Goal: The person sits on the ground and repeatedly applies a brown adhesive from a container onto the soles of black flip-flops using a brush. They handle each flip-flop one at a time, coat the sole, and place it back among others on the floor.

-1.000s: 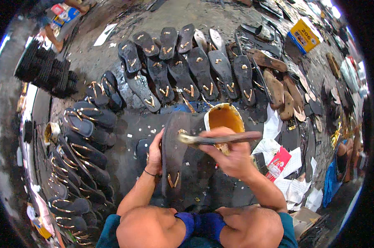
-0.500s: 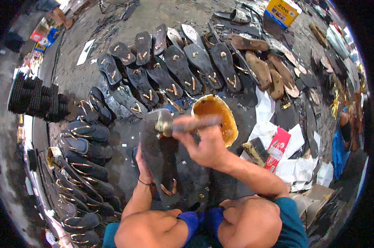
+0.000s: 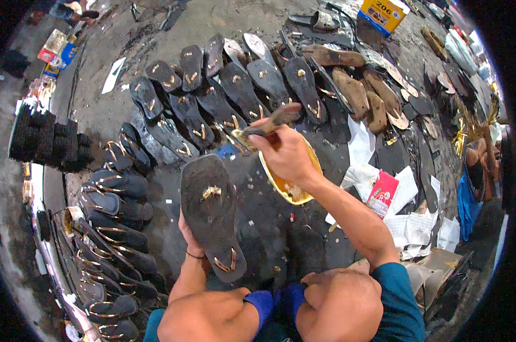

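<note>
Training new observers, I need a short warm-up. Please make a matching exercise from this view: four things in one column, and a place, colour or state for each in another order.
Column one
1. Left hand
2. Brush
3. Tub
4. Red packet

Column two
A. Amber inside, partly hidden by an arm
B. Among white papers
C. Gripping a dark sole
D. In the right hand

Pairs: 1-C, 2-D, 3-A, 4-B
</note>
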Available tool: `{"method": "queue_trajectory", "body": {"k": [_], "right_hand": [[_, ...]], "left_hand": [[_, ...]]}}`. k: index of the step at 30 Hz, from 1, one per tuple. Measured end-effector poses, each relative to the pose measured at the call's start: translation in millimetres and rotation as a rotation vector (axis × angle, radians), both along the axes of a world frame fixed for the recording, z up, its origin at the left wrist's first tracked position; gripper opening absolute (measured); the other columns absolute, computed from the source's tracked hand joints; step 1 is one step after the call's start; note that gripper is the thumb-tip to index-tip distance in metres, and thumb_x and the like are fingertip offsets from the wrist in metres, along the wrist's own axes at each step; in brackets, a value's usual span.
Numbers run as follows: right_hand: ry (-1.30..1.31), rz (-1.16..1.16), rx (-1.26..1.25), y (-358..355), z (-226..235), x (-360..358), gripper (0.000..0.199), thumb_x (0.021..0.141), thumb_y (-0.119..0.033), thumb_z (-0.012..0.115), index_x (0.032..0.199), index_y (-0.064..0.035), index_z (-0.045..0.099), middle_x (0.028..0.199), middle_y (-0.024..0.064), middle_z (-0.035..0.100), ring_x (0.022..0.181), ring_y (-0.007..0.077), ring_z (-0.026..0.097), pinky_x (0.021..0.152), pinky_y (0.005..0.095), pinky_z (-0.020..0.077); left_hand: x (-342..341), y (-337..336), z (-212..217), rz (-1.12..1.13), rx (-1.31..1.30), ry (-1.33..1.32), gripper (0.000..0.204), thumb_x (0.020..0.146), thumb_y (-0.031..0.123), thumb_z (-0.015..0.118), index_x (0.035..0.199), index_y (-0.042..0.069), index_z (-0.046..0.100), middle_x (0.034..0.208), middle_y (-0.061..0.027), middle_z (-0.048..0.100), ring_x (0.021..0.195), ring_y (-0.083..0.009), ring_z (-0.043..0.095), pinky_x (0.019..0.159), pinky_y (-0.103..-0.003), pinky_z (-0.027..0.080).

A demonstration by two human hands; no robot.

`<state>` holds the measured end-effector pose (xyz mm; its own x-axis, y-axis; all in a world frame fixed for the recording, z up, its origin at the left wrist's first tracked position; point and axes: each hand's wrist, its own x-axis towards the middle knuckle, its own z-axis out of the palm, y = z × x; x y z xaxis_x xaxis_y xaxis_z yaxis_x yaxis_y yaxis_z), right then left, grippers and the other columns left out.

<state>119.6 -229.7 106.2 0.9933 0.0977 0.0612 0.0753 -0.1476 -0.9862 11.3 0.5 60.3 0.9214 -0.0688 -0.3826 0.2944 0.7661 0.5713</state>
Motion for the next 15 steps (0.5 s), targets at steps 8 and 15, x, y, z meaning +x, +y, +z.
{"method": "queue_trajectory", "body": {"k": [8,15], "right_hand": [[0.050,0.634,0.054,21.1,-11.6,-115.4,0.021,0.087,-0.019,0.076,0.106,-0.0097,0.073,0.100,0.0119,0.073,0.099,0.0285,0.070,0.091,0.0391,0.0531],[-0.142,-0.077,-0.814,-69.4,-90.1,-48.5,0.023,0.089,-0.012,0.074,0.110,-0.0034,0.071,0.091,0.0137,0.074,0.077,0.0231,0.072,0.070,0.0362,0.0554]], "left_hand": [[2.4,59.3,-31.2,0.301,0.215,0.230,0.057,0.104,0.043,0.033,0.134,0.000,0.056,0.122,-0.0163,0.067,0.106,-0.0302,0.067,0.094,-0.045,0.055],[-108.6,101.4,-64.3,0.118,0.258,0.542,0.055,0.104,0.040,0.034,0.132,0.000,0.057,0.119,-0.0170,0.068,0.102,-0.0302,0.068,0.091,-0.045,0.057]]}}
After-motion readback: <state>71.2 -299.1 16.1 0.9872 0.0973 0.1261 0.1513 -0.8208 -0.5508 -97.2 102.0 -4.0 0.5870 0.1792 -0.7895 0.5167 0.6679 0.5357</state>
